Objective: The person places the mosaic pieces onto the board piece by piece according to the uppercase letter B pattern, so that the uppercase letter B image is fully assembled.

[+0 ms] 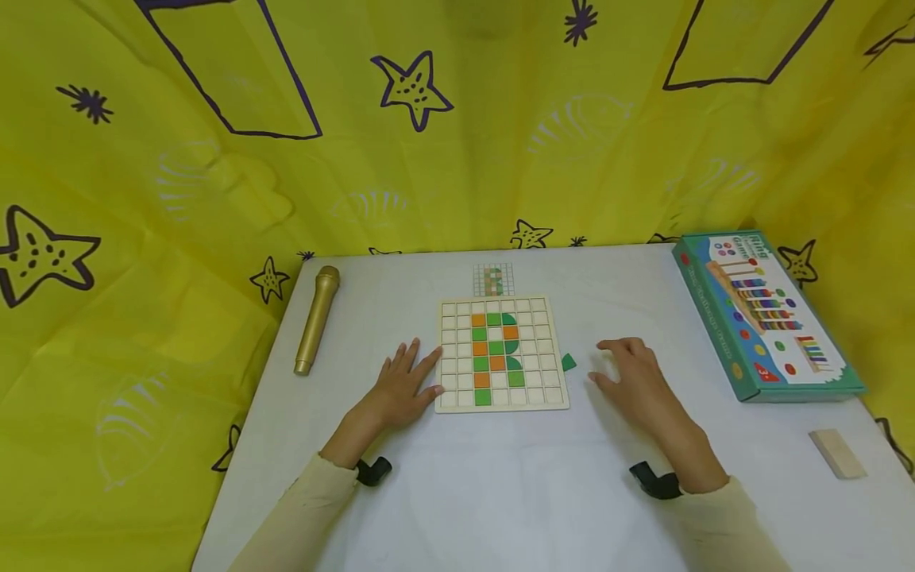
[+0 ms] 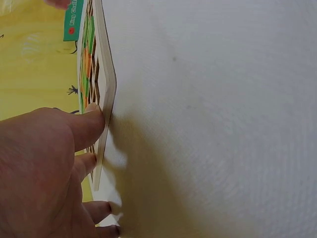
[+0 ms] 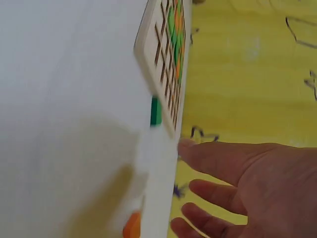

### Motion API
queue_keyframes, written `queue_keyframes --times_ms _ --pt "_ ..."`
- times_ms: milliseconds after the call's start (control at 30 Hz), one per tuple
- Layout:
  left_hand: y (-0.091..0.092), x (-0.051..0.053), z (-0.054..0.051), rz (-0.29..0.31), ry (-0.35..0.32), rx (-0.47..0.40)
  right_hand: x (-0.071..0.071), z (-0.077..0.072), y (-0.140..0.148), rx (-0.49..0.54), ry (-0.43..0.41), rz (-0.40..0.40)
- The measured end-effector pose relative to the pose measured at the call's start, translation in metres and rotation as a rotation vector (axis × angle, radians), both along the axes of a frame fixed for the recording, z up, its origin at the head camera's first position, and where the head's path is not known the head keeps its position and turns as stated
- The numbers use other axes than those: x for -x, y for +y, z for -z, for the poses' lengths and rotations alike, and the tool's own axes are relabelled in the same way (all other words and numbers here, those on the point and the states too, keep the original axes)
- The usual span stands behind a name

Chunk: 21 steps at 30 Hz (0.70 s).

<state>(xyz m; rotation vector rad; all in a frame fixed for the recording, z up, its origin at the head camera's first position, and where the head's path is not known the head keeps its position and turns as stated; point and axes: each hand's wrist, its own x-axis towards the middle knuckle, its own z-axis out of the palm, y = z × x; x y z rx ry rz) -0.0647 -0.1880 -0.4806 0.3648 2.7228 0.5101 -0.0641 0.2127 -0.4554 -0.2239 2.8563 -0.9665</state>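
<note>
A pale wooden grid board [image 1: 539,397] lies on the table, with orange and green tiles [image 1: 480,349] set in its cells in the shape of a letter R. My left hand [image 1: 396,393] rests at the board's left edge, fingers spread; in the left wrist view its thumb [image 2: 89,126] touches the rim. Just off the board's right edge lies a loose dark green tile [image 1: 568,362]. My right hand [image 1: 636,385] is held to the right of that tile, thumb and fingers apart, with nothing visible between them. An orange piece [image 3: 132,226] shows low in the right wrist view.
Behind the board lies a small pattern card [image 1: 493,280] with the same R. A golden microphone [image 1: 317,322] lies at the left. On the right are a green game box [image 1: 768,318] and a pale wooden block [image 1: 838,454]. A yellow patterned cloth [image 1: 457,175] hangs behind the table.
</note>
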Motion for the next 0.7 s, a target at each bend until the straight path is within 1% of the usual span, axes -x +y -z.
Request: queue_keyframes --times_ms 100,233,333,400,533,600,700 --pt "0.0 -0.001 -0.001 -0.001 0.001 -0.004 0.0 0.001 0.017 -0.014 -0.054 0.045" --pt "0.0 -0.002 -0.001 -0.006 0.002 -0.005 -0.002 0.001 0.03 -0.028 -0.124 0.087" --pt "0.0 -0.001 -0.001 -0.008 0.003 -0.004 -0.003 0.004 0.035 -0.027 -0.144 0.101" --pt "0.0 -0.001 -0.001 -0.004 0.003 -0.003 -0.004 0.007 0.038 -0.02 -0.142 0.101" --pt "0.0 -0.001 0.0 0.004 0.008 0.0 -0.004 0.015 0.04 -0.019 -0.105 0.107" --pt "0.0 -0.001 0.0 0.003 0.01 0.001 -0.004 0.017 0.04 -0.019 -0.084 0.114" --pt "0.0 -0.001 0.0 -0.002 0.011 0.001 -0.004 0.021 0.04 -0.007 -0.076 0.122"
